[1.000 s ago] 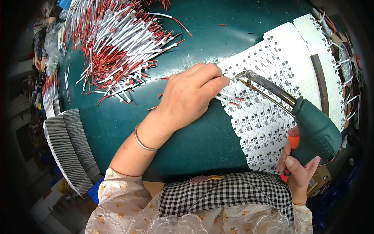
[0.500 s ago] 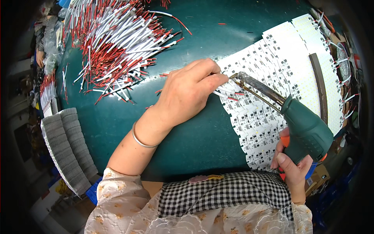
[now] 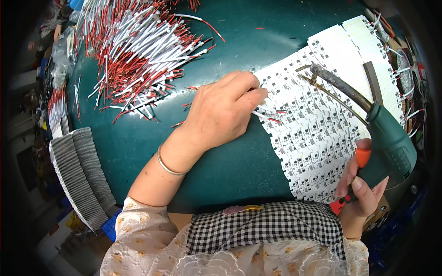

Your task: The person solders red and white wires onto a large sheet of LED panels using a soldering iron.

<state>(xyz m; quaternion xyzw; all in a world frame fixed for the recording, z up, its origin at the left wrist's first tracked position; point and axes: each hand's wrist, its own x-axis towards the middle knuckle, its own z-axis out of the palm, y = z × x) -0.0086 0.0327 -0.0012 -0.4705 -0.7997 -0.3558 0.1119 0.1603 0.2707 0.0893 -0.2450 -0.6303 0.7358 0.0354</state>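
My left hand point(image 3: 225, 108) is closed in a pinch at the left edge of a sheet of white circuit boards point(image 3: 317, 124). Several short white-and-red wires point(image 3: 266, 110) stick out from under its fingers, over the boards. The fingertips partly hide what they press. My right hand point(image 3: 363, 191) is wrapped round the grip of a green soldering gun point(image 3: 393, 147), beside its orange trigger. The gun's dark, bent tip points up and left above the boards, apart from my left hand.
A large heap of white-and-red wires point(image 3: 142, 55) lies at the far left of the green table point(image 3: 221, 175). Grey ridged stacks point(image 3: 83, 170) stand at the left edge. A dark bar point(image 3: 373, 85) rests on the boards at the right, where more wires hang off the edge.
The soldering gun has moved right and its tip has drawn away from my left fingertips. My left hand has barely shifted and still pinches by the wires.
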